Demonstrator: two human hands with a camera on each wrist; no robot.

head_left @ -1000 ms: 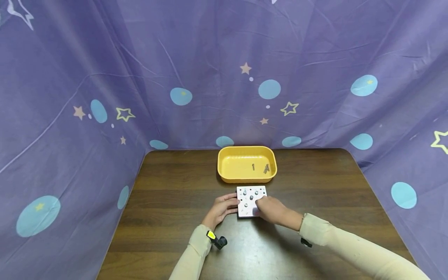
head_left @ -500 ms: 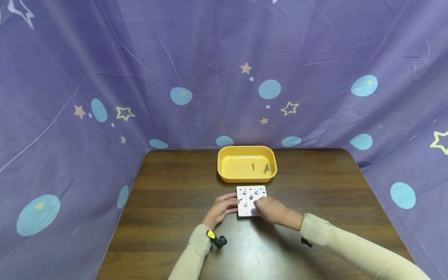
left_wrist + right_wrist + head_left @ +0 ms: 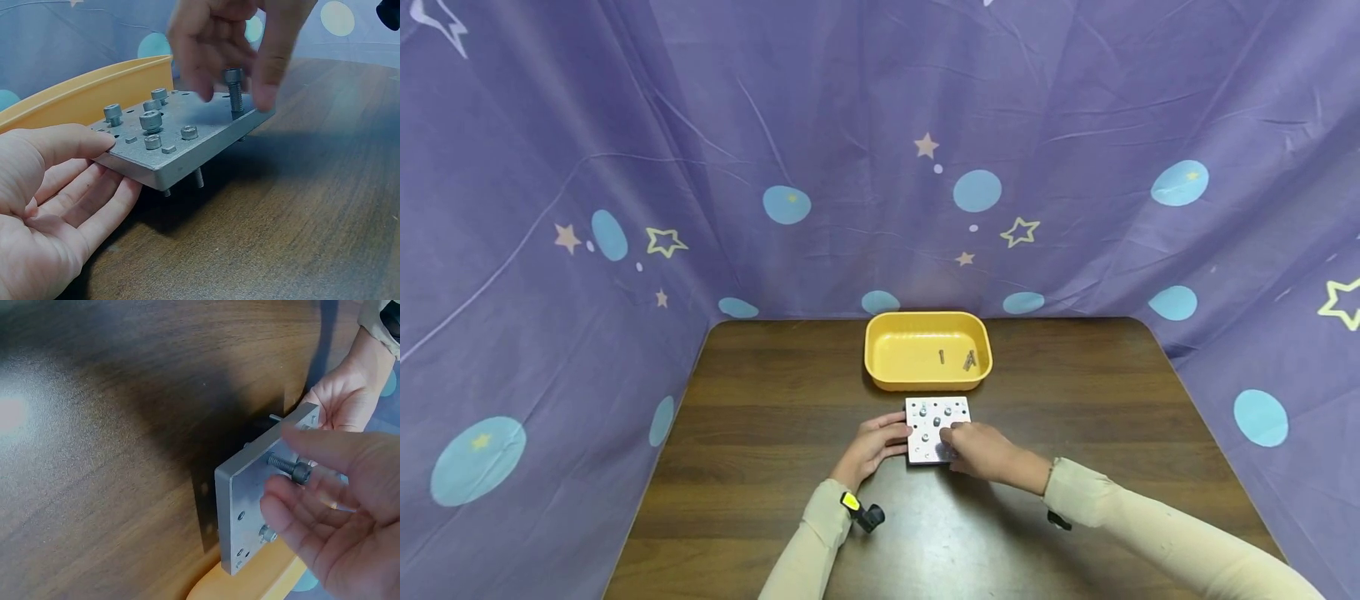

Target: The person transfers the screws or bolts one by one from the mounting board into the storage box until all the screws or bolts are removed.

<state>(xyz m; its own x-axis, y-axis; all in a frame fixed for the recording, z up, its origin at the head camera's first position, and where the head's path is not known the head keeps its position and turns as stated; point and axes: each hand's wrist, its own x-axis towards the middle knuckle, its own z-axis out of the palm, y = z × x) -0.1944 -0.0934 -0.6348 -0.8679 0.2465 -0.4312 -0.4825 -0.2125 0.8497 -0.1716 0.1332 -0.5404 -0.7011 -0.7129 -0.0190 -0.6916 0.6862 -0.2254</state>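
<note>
A grey metal plate [image 3: 931,450] carries several socket-head bolts, some with shanks poking out below, as the left wrist view shows. My left hand [image 3: 874,450] grips its left edge, thumb [image 3: 94,140] on top and fingers underneath. One long bolt [image 3: 234,90] stands high and upright in a hole near the right edge, its thread exposed. Around it is my right hand [image 3: 988,452], thumb and fingertips parted on either side. In the right wrist view, gaps show between the bolt [image 3: 292,469] and the digits of my right hand [image 3: 350,500].
Just behind the plate, a yellow tray [image 3: 880,379] holds several loose bolts [image 3: 970,361] at its right side. The brown wooden table [image 3: 760,467] extends to a purple curtain [image 3: 850,233] at the back and sides.
My right thumb and fingertips have shifted slightly over the plate's right side. The left hand keeps its grip, and the plate and tray have not visibly moved on the table.
</note>
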